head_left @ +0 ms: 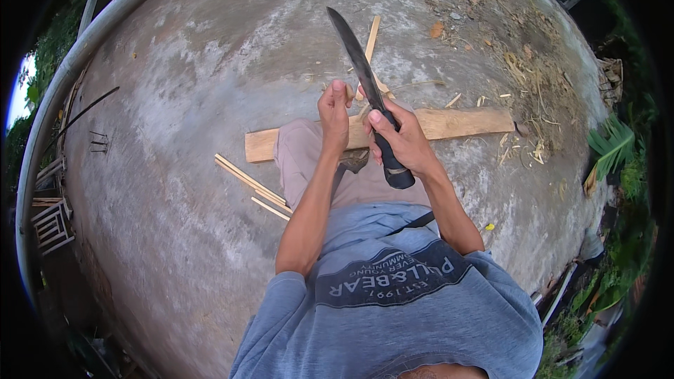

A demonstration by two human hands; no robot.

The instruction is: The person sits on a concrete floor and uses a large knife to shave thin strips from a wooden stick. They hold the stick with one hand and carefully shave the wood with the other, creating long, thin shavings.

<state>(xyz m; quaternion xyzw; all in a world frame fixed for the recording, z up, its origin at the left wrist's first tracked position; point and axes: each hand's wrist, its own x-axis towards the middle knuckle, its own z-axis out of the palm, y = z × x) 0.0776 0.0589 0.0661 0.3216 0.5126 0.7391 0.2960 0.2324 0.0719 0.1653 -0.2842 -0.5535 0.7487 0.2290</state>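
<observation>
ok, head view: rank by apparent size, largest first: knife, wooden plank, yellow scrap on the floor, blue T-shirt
1. blue T-shirt
2. wooden plank, partly hidden
3. knife
4. yellow scrap

The shirt and knife look nearer the camera than the plank, so true sizes may differ.

Knife: blade was dark grey, handle black. Plank was light brown; sticks were pale yellow. Trousers were pale mauve. Shirt was heathered blue, chest panel dark. Floor was mottled grey.
</observation>
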